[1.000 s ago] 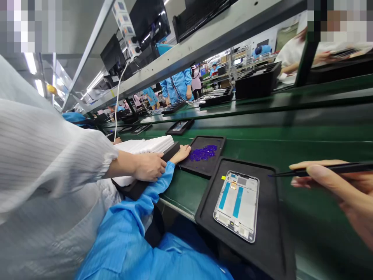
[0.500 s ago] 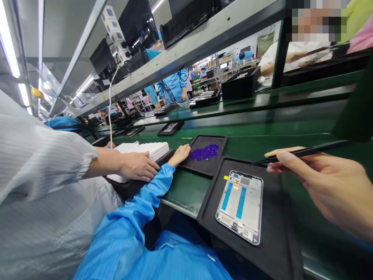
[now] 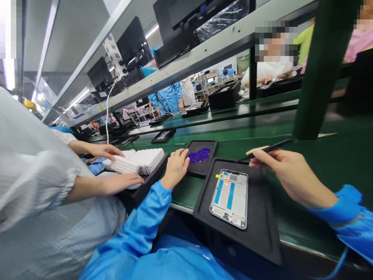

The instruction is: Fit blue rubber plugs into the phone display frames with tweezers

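My right hand (image 3: 291, 175) is closed around black tweezers (image 3: 269, 149). Their tips reach the upper edge of a large black tray (image 3: 259, 233), with a tiny purple spot beside them. Inside that tray lies a silver phone frame (image 3: 238, 200) with two blue strips and a yellow tab. My left hand (image 3: 175, 169) is at the left edge of a smaller black tray (image 3: 202, 171), fingers apart and slightly bent. Whether its fingertips touch the rim I cannot tell. Many small purple pieces (image 3: 199, 155) are heaped in the smaller tray.
At my left, a co-worker's hands (image 3: 122, 184) handle white ribbed blocks (image 3: 150, 159) in a black box. Farther back on the green bench (image 3: 233, 134) lies another small tray (image 3: 163, 135). A green post (image 3: 316, 77) rises at the right; a grey shelf beam (image 3: 189, 58) crosses overhead.
My view has shifted. My left hand has drawn up, its fingers more bent at the small tray. The tweezers stay near the large tray's top edge. The co-worker's hands have moved apart over the white blocks.
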{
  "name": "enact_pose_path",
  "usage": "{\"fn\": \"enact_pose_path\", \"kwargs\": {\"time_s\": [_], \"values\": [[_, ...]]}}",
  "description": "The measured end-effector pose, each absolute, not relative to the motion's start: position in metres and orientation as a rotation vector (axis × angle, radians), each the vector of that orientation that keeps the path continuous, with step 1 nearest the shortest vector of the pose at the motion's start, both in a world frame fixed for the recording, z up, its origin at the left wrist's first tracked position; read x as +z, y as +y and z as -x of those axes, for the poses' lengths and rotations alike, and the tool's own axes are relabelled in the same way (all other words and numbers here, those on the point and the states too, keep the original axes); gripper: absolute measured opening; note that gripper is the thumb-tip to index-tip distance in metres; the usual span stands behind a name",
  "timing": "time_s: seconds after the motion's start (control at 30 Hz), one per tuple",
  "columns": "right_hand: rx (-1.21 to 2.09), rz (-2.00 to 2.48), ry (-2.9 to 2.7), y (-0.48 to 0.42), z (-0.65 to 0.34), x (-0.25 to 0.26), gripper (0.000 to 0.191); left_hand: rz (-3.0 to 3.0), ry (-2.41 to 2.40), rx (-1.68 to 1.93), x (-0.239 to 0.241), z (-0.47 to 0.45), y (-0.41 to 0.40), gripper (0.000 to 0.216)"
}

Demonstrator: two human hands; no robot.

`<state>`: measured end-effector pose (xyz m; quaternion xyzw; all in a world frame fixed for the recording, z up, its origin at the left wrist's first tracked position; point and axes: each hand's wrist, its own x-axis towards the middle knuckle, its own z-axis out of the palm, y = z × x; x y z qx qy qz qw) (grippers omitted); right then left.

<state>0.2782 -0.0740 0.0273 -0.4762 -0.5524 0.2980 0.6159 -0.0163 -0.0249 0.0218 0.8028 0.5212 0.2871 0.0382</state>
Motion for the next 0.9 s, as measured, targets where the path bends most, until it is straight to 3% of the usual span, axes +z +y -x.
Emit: {"fn": "enact_pose_path", "kwargs": {"time_s": [0.13,0.27,0.63,0.9], "values": [[0.702,1.105,-1.298,-0.074,-0.275,0.027,0.04,-2.656,1.109,0.796,0.005,0.021,-0.094,0.028],[0.685,1.161,-1.315,-0.066,-0.267,0.024,0.042,-2.821,0.663,0.727,-0.016,0.029,-0.118,0.037],[0.621,1.403,-1.547,-0.041,-0.253,0.025,0.034,-2.833,0.658,0.78,-0.011,-0.009,-0.086,0.024],[0.67,1.543,-1.581,-0.028,-0.264,0.011,0.037,-2.632,0.399,0.873,-0.026,-0.01,-0.08,0.02]]}}
